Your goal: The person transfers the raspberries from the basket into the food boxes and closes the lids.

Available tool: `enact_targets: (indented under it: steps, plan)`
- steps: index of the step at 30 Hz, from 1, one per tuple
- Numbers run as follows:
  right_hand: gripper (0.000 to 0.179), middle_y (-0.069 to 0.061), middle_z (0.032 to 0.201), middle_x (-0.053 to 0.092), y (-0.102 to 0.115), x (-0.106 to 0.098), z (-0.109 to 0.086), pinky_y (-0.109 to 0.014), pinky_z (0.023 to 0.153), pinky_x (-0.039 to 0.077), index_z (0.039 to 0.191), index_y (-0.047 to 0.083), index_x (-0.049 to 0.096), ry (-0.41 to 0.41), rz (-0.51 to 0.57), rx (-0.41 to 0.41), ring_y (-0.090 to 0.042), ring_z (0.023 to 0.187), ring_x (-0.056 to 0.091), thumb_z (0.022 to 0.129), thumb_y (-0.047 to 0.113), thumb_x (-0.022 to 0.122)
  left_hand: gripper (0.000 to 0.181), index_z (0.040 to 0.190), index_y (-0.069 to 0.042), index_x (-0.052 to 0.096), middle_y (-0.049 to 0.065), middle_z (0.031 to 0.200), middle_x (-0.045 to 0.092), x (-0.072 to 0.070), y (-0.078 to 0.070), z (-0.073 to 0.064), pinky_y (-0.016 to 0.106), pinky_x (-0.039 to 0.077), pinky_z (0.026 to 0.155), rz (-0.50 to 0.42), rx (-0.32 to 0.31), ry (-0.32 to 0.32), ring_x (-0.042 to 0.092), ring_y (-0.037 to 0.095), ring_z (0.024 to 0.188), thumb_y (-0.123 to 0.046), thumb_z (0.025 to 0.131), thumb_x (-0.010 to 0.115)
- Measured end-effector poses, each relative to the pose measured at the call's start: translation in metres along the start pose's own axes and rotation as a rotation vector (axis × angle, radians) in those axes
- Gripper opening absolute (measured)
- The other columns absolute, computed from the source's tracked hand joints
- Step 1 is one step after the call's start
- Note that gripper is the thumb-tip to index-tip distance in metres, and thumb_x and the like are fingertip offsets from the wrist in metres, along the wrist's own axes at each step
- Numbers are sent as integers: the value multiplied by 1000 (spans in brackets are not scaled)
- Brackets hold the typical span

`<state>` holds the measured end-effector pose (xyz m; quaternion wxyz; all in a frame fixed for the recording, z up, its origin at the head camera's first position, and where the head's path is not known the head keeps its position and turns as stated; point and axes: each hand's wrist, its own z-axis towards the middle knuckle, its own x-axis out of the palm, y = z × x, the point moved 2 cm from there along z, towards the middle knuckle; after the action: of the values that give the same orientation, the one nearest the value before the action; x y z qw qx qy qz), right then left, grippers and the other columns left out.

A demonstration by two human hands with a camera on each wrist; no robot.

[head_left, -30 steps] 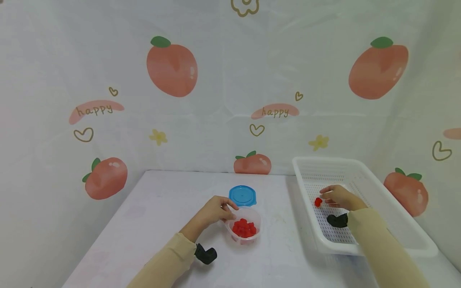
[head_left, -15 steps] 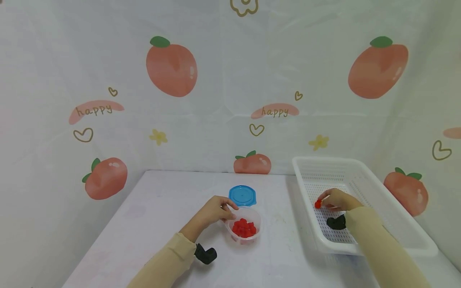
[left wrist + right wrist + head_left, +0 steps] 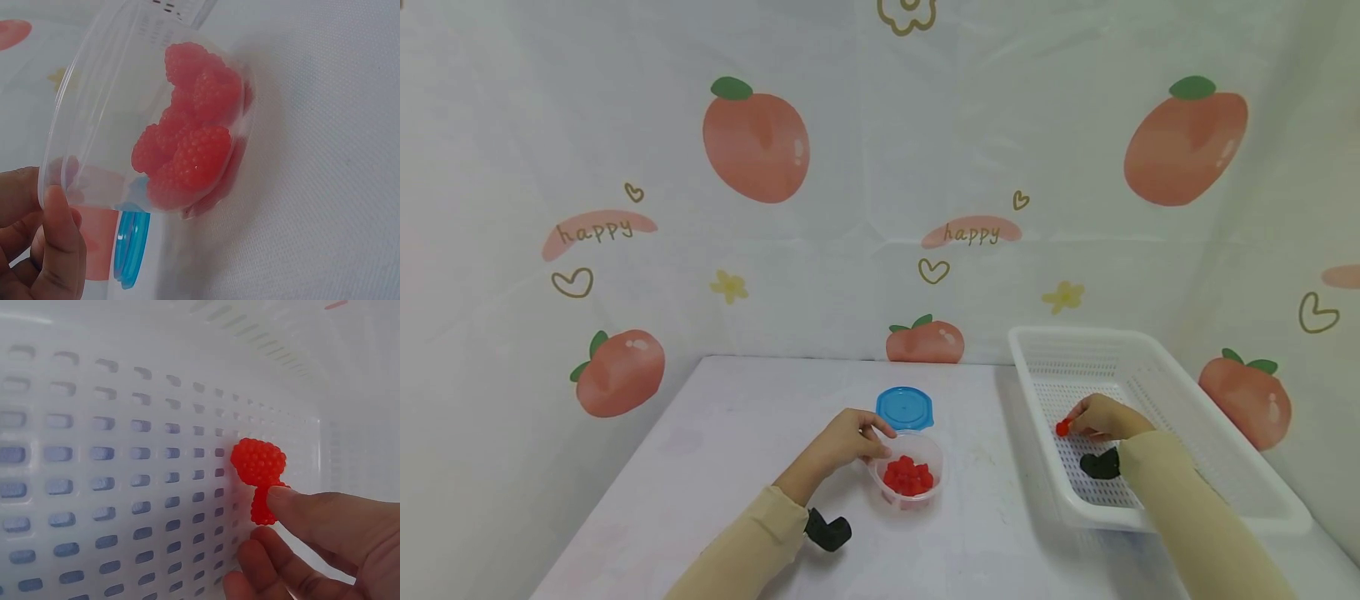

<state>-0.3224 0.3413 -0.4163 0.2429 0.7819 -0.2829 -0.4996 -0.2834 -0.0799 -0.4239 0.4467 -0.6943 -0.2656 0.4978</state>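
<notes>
My left hand point(image 3: 850, 435) pinches the rim of a clear plastic tub point(image 3: 934, 454) between thumb and fingers. Several red raspberries point(image 3: 200, 156) lie at the bottom of the tub, which stands on the table. Inside the white basket, my right hand point(image 3: 1108, 417) holds a raspberry point(image 3: 263, 506) between its thumb and fingers; the thumb covers part of it. A second raspberry point(image 3: 258, 461) sits right against the first, close to the slotted basket floor. In the head view the two berries show as one small red spot at the fingertips.
The white perforated basket point(image 3: 1051, 467) stands on the right of the table. A blue lid point(image 3: 905, 408) lies behind the tub. Black wrist camera mounts point(image 3: 829, 531) hang below both wrists. A fruit-patterned curtain point(image 3: 850, 275) closes off the back.
My right hand has lowered to the raspberries in the basket, and its fingers have closed on one of them. The left hand and the tub stay where they were.
</notes>
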Motion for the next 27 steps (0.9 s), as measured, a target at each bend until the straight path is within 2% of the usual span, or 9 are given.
enact_targets:
  steps: [10,18,23,27]
  plan:
    - [19,-3,86,62,6,-8,-5,-28,74,54,101,-12,55,-53,102,-80,-13,78,56,91,4,58,21,101,-7,70,3,71,56,-1,1,1,26,53,61,17,1,0,55,14,60,-12,81,77]
    - [35,-22,109,63,7,-13,-2,-24,76,55,116,-17,45,-121,168,-171,-14,86,61,96,10,56,22,100,-8,71,3,70,57,0,2,2,27,54,63,14,-10,-4,55,15,60,-13,80,78]
    - [45,-25,118,60,15,-15,-6,-22,81,55,127,-17,44,-170,187,-237,-20,99,62,98,15,54,22,100,-8,70,3,70,57,-1,1,2,29,55,63,11,-15,-7,55,15,60,-13,80,78]
    - [49,-25,125,56,23,-16,-9,-17,82,53,131,-17,42,-212,258,-289,-11,99,61,99,18,53,22,100,-8,70,3,70,57,0,1,1,29,55,63,12,-11,-5,55,15,60,-13,80,78]
